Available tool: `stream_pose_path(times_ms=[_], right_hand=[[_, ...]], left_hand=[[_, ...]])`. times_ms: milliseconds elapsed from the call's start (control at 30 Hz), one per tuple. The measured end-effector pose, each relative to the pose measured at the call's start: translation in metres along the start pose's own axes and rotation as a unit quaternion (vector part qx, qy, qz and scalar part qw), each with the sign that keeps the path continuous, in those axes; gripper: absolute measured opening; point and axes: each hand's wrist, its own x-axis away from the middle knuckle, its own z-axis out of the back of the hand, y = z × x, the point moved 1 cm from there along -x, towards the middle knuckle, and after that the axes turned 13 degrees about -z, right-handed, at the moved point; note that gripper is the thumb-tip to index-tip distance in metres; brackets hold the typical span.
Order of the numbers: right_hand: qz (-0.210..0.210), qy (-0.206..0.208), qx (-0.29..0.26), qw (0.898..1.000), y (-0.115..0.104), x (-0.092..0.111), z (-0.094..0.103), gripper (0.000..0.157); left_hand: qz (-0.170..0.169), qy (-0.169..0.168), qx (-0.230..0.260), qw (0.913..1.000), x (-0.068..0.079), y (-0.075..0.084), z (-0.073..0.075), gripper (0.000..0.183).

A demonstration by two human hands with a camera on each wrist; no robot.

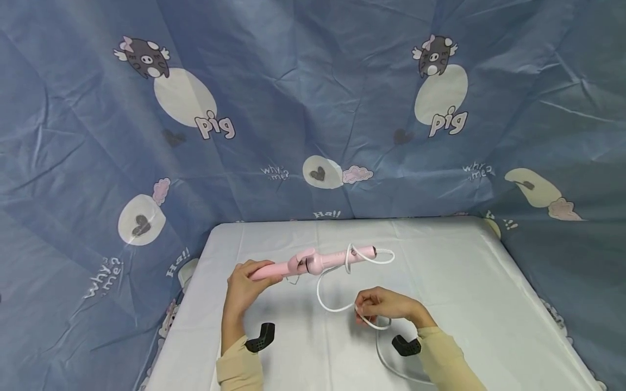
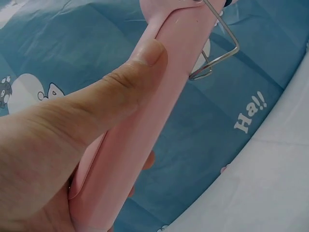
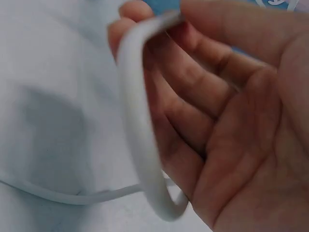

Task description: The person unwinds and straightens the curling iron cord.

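Observation:
A pink curling iron [image 1: 281, 269] is held above the white table by my left hand [image 1: 246, 285], which grips its barrel end. In the left wrist view, the thumb lies along the pink barrel [image 2: 140, 130], and a bent wire stand [image 2: 224, 55] sticks out from its side. The iron's handle points right, with a loop of its white cord [image 1: 348, 258] around it. My right hand [image 1: 383, 304] pinches the cord between thumb and fingertips. In the right wrist view, the cord [image 3: 137, 111] bows down from the fingertips past the curled fingers.
The white-covered table [image 1: 293, 353] stretches under both hands. More of the cord trails over it toward the right forearm. A blue printed cloth [image 1: 313, 108] hangs behind and at both sides. Black wrist mounts [image 1: 261, 338] sit on both wrists.

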Motion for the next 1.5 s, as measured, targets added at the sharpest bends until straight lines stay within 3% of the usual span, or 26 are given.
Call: stream_pose_path(times_ms=[233, 433, 700, 833, 900, 1067, 1167, 1233, 1500], right_hand=[[-0.045, 0.058, -0.030, 0.997, 0.011, -0.003, 0.013, 0.030], [-0.089, 0.114, -0.061, 0.988, 0.013, -0.002, 0.023, 0.034], [-0.082, 0.183, -0.105, 0.974, -0.005, 0.011, 0.027, 0.029], [-0.040, 0.212, -0.117, 0.969, -0.009, 0.013, 0.034, 0.021], [-0.018, 0.240, -0.126, 0.962, -0.007, 0.012, 0.040, 0.020], [-0.032, 0.334, -0.150, 0.930, 0.004, 0.009, 0.052, 0.033], [-0.034, 0.365, -0.164, 0.916, 0.003, 0.012, 0.056, 0.038], [-0.021, 0.371, -0.164, 0.914, -0.002, 0.016, 0.058, 0.038], [0.049, 0.348, -0.153, 0.924, -0.035, 0.030, 0.059, 0.027]], left_hand=[[0.008, -0.011, 0.022, 0.9997, 0.001, 0.000, -0.001, 0.042], [0.005, -0.020, 0.028, 0.9994, 0.002, 0.000, -0.003, 0.043], [0.002, -0.037, 0.032, 0.9988, 0.005, -0.001, -0.006, 0.042], [-0.009, -0.048, 0.039, 0.9980, 0.007, -0.004, -0.008, 0.042], [-0.014, -0.057, 0.040, 0.9975, 0.008, -0.005, -0.010, 0.042], [-0.018, -0.077, 0.019, 0.9967, 0.012, -0.009, -0.014, 0.043], [-0.011, -0.084, 0.009, 0.9964, 0.014, -0.010, -0.015, 0.042], [-0.002, -0.084, 0.005, 0.9965, 0.015, -0.011, -0.016, 0.042], [0.009, -0.074, -0.017, 0.9971, 0.016, -0.016, -0.019, 0.044]])
